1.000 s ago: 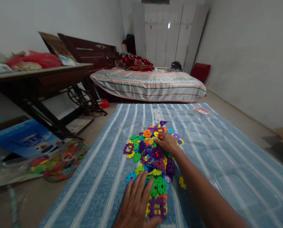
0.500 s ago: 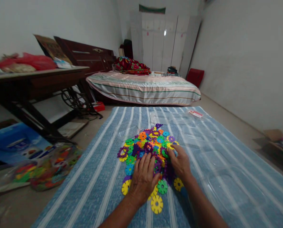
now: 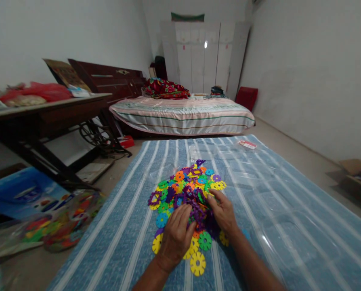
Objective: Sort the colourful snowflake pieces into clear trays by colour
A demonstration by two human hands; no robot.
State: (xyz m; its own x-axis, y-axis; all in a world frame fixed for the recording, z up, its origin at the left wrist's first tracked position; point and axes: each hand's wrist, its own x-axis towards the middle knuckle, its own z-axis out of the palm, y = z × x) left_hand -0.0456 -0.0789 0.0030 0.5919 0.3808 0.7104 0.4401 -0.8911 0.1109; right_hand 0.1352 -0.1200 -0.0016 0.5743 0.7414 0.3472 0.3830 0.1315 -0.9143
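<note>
A heap of colourful plastic snowflake discs (image 3: 195, 190), notched around their rims, lies on a blue cloth with white stripes (image 3: 132, 210). My left hand (image 3: 177, 230) rests against the near left side of the heap, its fingers bent over purple discs and its thumb apart. On the right side, my right hand (image 3: 223, 212) is cupped against the pile, its fingertips touching yellow and purple discs. Between the hands the purple discs (image 3: 200, 210) are bunched up. A green disc (image 3: 205, 241) and a yellow disc (image 3: 198, 263) lie flat near my left wrist.
Clear plastic packaging (image 3: 298, 238) is spread over the cloth's right side, and a small red-and-white card (image 3: 247, 144) lies at the far edge. A bag of colourful pieces (image 3: 68, 226) sits at lower left. A bed (image 3: 183, 117) stands beyond.
My left hand has drawn its fingers in and bent them more. My right hand has shifted slightly left against the heap. Purple discs between the hands are more bunched. The camera view has shifted slightly.
</note>
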